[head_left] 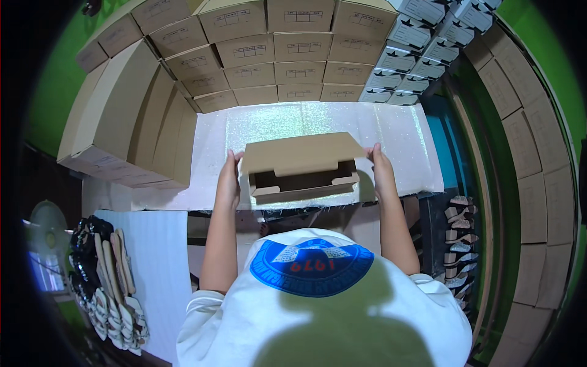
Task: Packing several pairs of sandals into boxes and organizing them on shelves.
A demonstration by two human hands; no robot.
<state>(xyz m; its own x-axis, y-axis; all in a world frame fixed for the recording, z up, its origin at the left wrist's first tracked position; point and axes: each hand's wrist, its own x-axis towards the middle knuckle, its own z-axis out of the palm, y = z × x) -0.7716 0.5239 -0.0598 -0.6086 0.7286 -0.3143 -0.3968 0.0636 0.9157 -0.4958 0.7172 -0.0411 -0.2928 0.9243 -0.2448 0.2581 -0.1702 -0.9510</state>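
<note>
Left hand (229, 178) and right hand (380, 168) each close on an end of an empty cardboard box (301, 168), lid half raised; probably light, stiff, crushable, best held by its ends.

A white glittery sheet (391, 131) covers the worktable. Behind it, brown cardboard boxes (278, 58) are stacked in rows; more line the right side (532, 183). Green wall (52, 79) shows to its upper left. Sandals (110, 287) lie lower left of it.
</note>
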